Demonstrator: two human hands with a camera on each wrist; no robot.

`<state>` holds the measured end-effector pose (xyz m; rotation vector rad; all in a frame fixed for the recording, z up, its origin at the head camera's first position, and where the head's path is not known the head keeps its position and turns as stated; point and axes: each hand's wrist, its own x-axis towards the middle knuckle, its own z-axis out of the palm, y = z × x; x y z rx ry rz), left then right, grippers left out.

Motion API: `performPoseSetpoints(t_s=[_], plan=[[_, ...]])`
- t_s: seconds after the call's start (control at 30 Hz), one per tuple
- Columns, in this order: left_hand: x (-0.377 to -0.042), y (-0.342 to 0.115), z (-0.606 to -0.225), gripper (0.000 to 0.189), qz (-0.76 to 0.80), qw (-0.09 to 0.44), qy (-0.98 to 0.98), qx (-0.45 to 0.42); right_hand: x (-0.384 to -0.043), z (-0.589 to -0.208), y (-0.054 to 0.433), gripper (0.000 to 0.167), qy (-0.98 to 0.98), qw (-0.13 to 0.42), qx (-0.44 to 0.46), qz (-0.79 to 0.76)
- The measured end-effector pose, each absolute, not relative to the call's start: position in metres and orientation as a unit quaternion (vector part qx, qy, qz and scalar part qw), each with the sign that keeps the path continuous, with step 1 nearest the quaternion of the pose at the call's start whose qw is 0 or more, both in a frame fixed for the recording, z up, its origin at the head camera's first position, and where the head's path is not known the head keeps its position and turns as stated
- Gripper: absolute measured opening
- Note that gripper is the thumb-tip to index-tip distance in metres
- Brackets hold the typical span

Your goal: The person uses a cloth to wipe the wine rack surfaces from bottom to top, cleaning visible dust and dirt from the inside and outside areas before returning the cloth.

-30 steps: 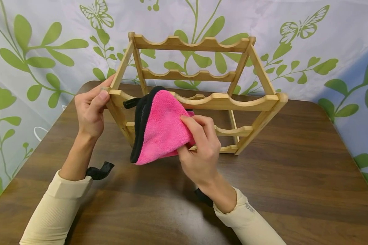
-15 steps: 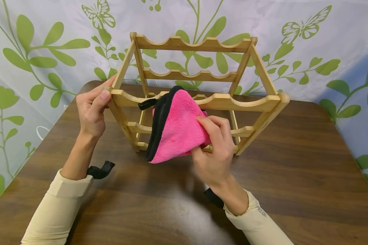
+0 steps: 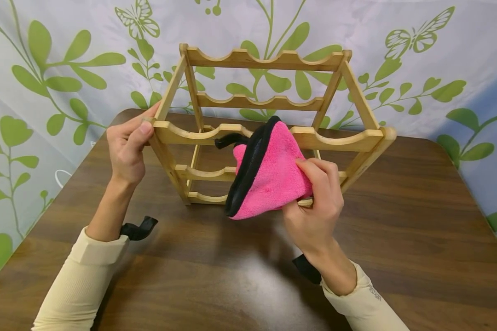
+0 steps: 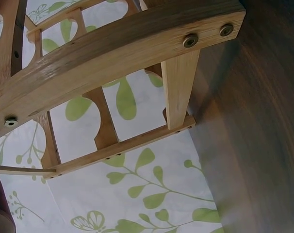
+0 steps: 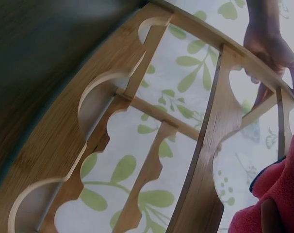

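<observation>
A light wooden wine rack (image 3: 348,140) with scalloped rails stands on the table, its bolted post (image 4: 113,58) close up in the left wrist view. My left hand (image 3: 128,147) grips the rack's near left top corner between thumb and fingers. In my right hand (image 3: 316,202), pinched by thumb and fingers, is a pink cloth (image 3: 273,170) with a black border and a black loop. The cloth lies over the middle of the front top rail and hides part of it. In the right wrist view the cloth (image 5: 292,189) shows at the lower right edge.
The dark wooden table (image 3: 418,220) runs back to a white curtain (image 3: 91,18) printed with green leaves and butterflies. A black strap (image 3: 138,228) hangs from the left wrist, another black strap (image 3: 306,269) from the right. At the table's left edge is a white cable (image 3: 60,177).
My right hand has moved the pink cloth to the right along the front top rail, from near the left corner to the middle. The left hand keeps its grip on the corner.
</observation>
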<state>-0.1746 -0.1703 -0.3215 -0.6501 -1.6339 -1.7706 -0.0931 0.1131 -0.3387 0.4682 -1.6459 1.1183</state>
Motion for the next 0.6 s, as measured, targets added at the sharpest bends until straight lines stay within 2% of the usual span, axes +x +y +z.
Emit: performPoseSetpoints(t_s=[0.6], plan=[[-0.177,-0.166,-0.323,0.032,-0.672,0.349,-0.604,-0.248,-0.091,-0.343,0.135,0.025,-0.669,0.547,0.148,0.481]])
